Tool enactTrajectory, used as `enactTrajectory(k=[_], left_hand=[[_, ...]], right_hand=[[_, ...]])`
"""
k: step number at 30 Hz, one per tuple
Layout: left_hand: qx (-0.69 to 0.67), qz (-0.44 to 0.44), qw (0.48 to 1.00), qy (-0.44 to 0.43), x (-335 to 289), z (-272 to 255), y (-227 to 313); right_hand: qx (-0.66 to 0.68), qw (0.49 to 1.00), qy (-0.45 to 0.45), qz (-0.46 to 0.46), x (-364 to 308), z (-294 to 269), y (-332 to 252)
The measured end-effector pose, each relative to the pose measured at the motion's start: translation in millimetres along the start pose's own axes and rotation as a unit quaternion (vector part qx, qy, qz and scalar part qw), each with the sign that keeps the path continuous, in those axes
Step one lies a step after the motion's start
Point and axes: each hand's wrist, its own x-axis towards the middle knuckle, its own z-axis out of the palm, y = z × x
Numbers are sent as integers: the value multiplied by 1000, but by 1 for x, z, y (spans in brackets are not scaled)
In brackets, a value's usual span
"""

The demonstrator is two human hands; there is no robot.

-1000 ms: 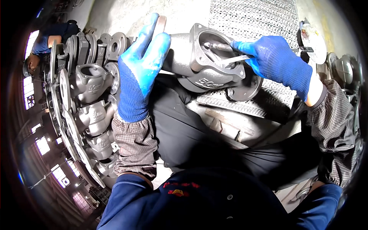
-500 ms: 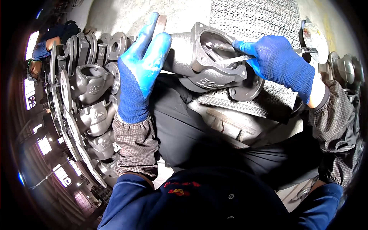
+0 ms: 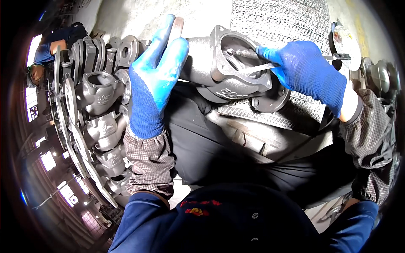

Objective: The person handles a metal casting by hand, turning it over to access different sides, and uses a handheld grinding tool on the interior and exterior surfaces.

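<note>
A grey cast-metal valve body lies in front of me, its square-flanged opening tilted toward my right. My left hand, in a blue coated glove, is closed round the flange at its left end, with fingers on both sides of the brownish rim. In the blue-gloved right hand is a flat metal scraper-like tool, whose blade reaches into the opening. Its back end sticks out past my hand. A rod-like piece also shows in the opening beside my thumb; whether I hold it too, I cannot tell.
Several similar grey valve bodies are stacked on my left. Beneath the work is a patterned metal-mesh surface. More castings and a pale round disc are at the right. Another person's arm shows far left.
My right hand and the tool have shifted very slightly down and right at the opening. The left hand keeps its hold, and the valve body stays nearly in place.
</note>
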Motion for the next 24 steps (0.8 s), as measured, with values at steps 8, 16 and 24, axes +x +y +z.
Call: enactTrajectory(k=[8, 16, 24], left_hand=[[-19, 17, 1000, 5, -2, -3, -3], [155, 207, 966, -10, 2, -4, -17], [-24, 44, 999, 6, 2, 1, -7]], right_hand=[[-4, 1000, 17, -4, 0, 3, -1], [21, 999, -33, 37, -1, 0, 2], [42, 999, -16, 20, 0, -5, 10]])
